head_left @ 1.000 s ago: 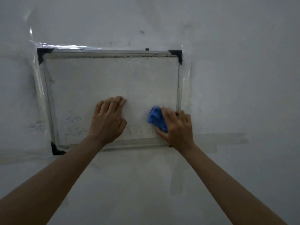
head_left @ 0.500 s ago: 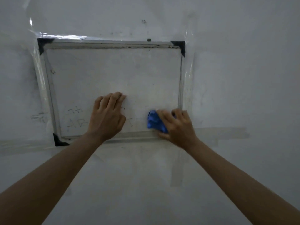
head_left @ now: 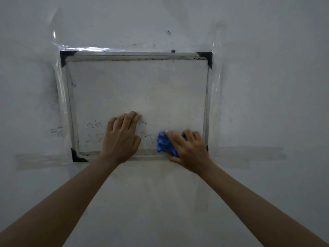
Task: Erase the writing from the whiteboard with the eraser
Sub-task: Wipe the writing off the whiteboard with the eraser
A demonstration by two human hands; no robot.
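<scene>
Right hand (head_left: 188, 150) gripping blue eraser (head_left: 164, 144) against whiteboard (head_left: 138, 90) lower right corner, left hand (head_left: 121, 138) flat, fingers extended, pressing board, faint writing (head_left: 93, 132) at lower left

upper whiteboard (head_left: 138, 86) bare, left hand (head_left: 122, 139) flat on lower middle, blocking leftward sweep toward remaining writing (head_left: 93, 133)

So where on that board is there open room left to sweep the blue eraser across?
The upper stretch of the whiteboard, from the top frame down to the fingertips, is bare. It is crowded along the bottom: the left hand lies flat over the faint writing, and the right hand grips the blue eraser by the lower right corner, with a narrow gap between.
</scene>
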